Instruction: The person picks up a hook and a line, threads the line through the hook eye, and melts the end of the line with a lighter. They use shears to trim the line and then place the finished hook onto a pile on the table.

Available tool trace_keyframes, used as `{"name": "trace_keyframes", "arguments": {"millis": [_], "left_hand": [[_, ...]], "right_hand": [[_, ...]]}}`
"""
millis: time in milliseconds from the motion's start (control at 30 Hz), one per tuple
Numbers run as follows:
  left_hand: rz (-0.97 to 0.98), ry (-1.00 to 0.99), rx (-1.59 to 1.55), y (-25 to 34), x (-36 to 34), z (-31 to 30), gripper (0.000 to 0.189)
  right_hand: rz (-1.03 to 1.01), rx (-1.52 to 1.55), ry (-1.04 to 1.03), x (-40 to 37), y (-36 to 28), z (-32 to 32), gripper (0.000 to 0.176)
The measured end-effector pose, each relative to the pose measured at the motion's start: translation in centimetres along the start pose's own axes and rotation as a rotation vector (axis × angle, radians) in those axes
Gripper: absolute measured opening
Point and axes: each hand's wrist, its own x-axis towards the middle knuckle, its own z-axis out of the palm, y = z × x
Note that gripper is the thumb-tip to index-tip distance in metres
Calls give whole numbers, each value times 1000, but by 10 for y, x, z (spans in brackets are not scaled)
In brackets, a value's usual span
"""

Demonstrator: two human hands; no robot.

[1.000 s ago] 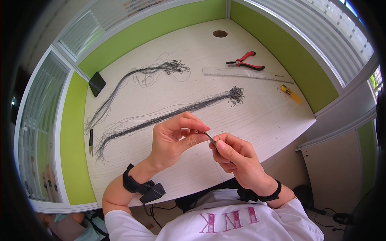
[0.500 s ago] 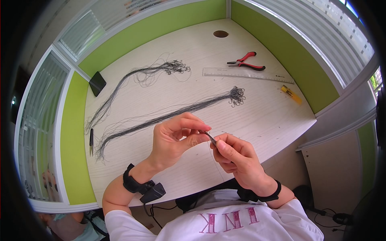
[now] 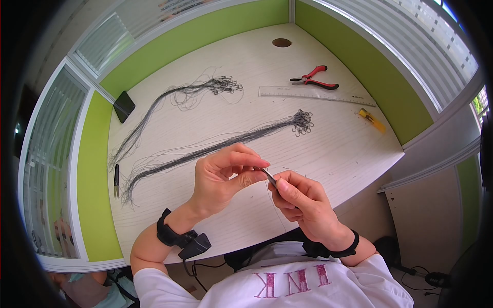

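Observation:
Above the front of the desk, my right hand [image 3: 304,205] is closed round a thin dark metal tool [image 3: 270,178], whose kind I cannot make out. The tool slants up and left to the fingertips of my left hand [image 3: 223,177]. Thumb and forefinger of that left hand are pinched at the tool's tip; whatever they hold is too small to name. A fine line hangs below the hands. Beyond them lies a long bundle of dark lines [image 3: 205,152] ending in a cluster of fish hooks [image 3: 303,123].
A second, looser bundle of hooked lines [image 3: 177,91] lies farther back. Red-handled pliers [image 3: 314,81], a clear ruler [image 3: 316,96] and a yellow cutter [image 3: 372,120] are at the right. Small black snips [image 3: 116,182] lie by the left edge. Green partitions [image 3: 205,41] border the desk.

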Motion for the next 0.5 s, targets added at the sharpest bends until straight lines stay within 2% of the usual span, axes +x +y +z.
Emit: {"name": "trace_keyframes", "arguments": {"millis": [133,300,500], "left_hand": [[42,-4,-2,-4,0,-1,24],[-16,-65,57,1,3,-3,38],[-6,-93,26,-2,2,-4,28]], "right_hand": [[-14,12,-10,0,1,0,30],[1,11,-3,0,0,0,30],[29,19,-12,0,-1,0,31]]}}
